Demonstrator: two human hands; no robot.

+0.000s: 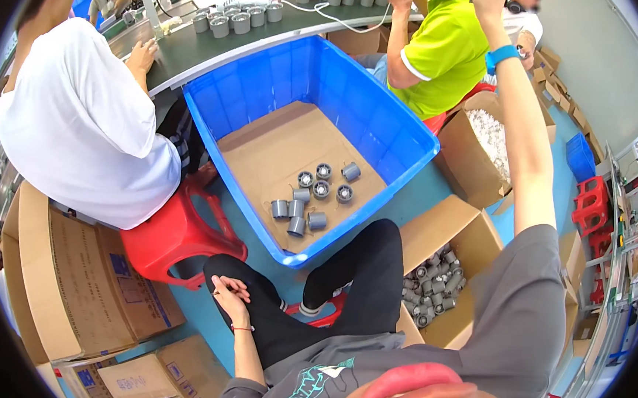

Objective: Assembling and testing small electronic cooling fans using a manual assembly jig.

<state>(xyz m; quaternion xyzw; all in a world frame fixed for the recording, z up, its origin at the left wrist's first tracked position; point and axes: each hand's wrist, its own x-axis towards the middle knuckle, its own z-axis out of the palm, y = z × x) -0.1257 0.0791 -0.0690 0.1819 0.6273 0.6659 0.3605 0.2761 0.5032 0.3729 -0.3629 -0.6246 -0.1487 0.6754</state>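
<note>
My left hand (231,298) rests on my left thigh, its fingers loosely bent and apart, with nothing seen in them. My right arm is raised high to the upper right, with a blue band at the wrist. The top edge of the picture cuts off most of my right hand (489,5), so its fingers are hidden. In front of my knees stands a big blue plastic bin (411,150) with cardboard on its bottom. Several grey cylindrical motor-like parts (297,208) lie loosely in its near half. Neither hand touches them.
A carton (471,243) by my right leg holds many more grey parts (435,285). Beyond it stands a carton of white pieces (490,137). A person in white sits on a red stool (176,237) at left; another wears bright green. Grey cups (240,22) line the workbench (188,53).
</note>
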